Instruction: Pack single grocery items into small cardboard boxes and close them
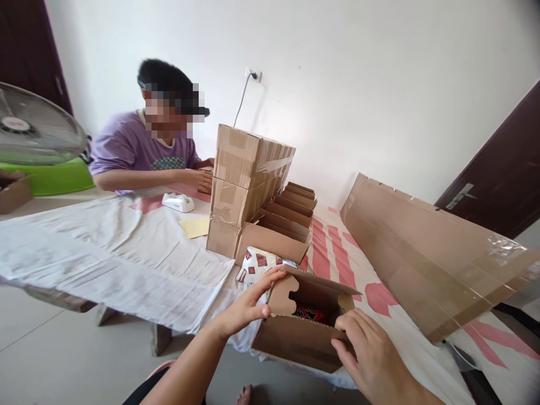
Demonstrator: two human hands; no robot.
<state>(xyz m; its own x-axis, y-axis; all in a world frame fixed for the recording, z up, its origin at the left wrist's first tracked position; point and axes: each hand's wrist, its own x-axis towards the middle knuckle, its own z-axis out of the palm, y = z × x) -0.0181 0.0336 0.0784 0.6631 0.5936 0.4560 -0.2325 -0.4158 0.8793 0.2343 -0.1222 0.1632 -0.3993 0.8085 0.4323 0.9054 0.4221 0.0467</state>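
Observation:
An open cardboard box (295,340) stands at the near edge of the table with its flaps up. Inside lies a red and black package (311,315), partly hidden by the box walls. My left hand (242,306) rests against the box's left side, fingers stretched and apart near the notched side flap (283,295). At the right front corner, my right hand (373,349) has its fingers curled over the box's edge, gripping the cardboard. Just behind the box sits a white packet with red-brown squares (257,265).
Taped cartons (234,194) are stacked behind, beside a row of open boxes (291,211). A large cardboard sheet or carton (426,247) leans at right. Across the table a person in a purple shirt (126,146) works near a white tape dispenser (178,202) and yellow paper (194,228).

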